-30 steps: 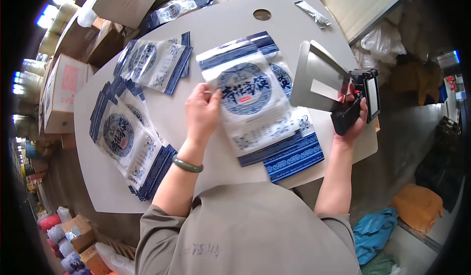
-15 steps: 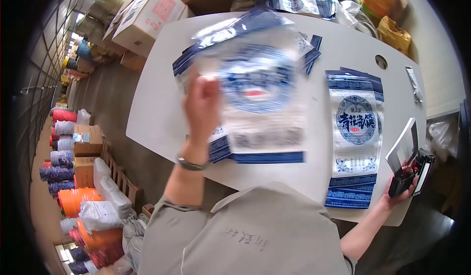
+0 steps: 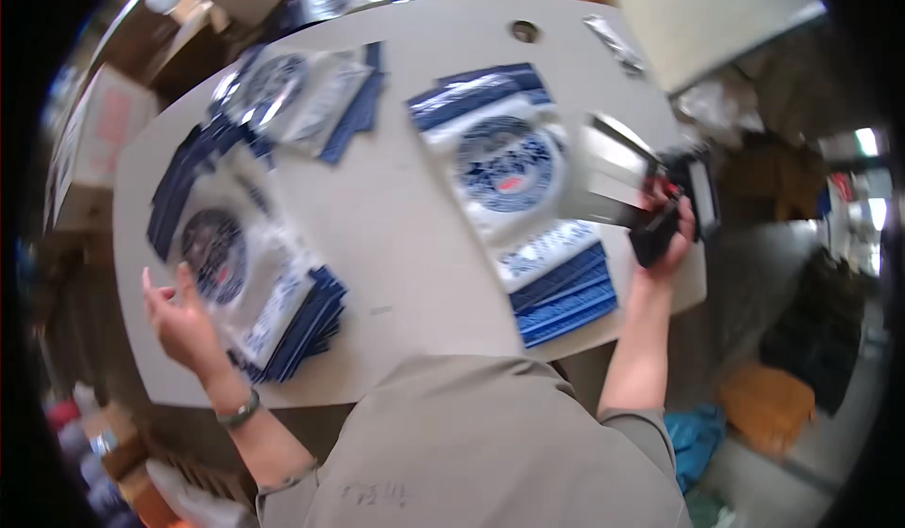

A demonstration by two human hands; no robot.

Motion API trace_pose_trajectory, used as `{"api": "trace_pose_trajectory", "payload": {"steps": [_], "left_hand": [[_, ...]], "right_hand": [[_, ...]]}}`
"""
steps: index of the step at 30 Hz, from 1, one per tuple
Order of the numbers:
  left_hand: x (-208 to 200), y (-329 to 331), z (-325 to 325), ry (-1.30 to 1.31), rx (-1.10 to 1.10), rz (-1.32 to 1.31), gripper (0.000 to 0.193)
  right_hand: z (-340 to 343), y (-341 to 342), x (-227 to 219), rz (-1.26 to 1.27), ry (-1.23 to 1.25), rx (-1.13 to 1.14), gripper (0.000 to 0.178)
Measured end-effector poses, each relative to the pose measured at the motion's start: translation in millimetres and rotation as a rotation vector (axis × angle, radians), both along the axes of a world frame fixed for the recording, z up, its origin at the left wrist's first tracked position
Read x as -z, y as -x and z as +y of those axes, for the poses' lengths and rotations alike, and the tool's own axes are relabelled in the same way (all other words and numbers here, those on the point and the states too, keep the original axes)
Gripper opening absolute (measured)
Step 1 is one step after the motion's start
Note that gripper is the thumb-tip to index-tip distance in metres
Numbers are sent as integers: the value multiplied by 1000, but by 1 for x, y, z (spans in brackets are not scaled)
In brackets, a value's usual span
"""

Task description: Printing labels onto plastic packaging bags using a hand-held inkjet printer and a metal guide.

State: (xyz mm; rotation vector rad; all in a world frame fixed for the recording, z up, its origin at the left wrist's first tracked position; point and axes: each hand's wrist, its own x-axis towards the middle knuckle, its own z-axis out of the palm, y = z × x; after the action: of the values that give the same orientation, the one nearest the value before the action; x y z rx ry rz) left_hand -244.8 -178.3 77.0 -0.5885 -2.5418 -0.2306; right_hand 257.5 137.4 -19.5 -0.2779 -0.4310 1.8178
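Note:
My left hand (image 3: 184, 325) is empty, fingers apart, at the left edge of a pile of flat white-and-blue plastic bags (image 3: 269, 288). The top bag there bears a round blue print. At the other side, my right hand (image 3: 671, 250) grips a black hand-held device (image 3: 655, 231) with red parts and a pale flat plate (image 3: 608, 174). I cannot make out its exact kind. This plate hangs over the right edge of a second pile of like bags (image 3: 509, 165). A third, smaller group of bags (image 3: 306, 94) lies at the far left, behind the first pile.
Everything lies on a white table (image 3: 405, 273) with a round hole (image 3: 524, 31) at its far side. A thin silvery packet (image 3: 613, 42) rests near the far right edge. A cardboard carton (image 3: 99, 141) stands beyond the left edge, and more packages lie behind.
The bag my left hand was lifting has come down, and that hand has opened. My view has swung to the right. The right hand keeps the device, its plate now over the right pile's edge.

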Motion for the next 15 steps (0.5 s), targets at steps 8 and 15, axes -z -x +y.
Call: {"api": "trace_pose_trajectory", "payload": {"steps": [8,15], "left_hand": [[44,-183,161,-670,939,-1596,41],[68,-197,163,-406,886,-1329,24]], "right_hand": [[-10,34,-33,-585,152,-49,41],[3,58,-43,-798,-1,-143,47]]}}
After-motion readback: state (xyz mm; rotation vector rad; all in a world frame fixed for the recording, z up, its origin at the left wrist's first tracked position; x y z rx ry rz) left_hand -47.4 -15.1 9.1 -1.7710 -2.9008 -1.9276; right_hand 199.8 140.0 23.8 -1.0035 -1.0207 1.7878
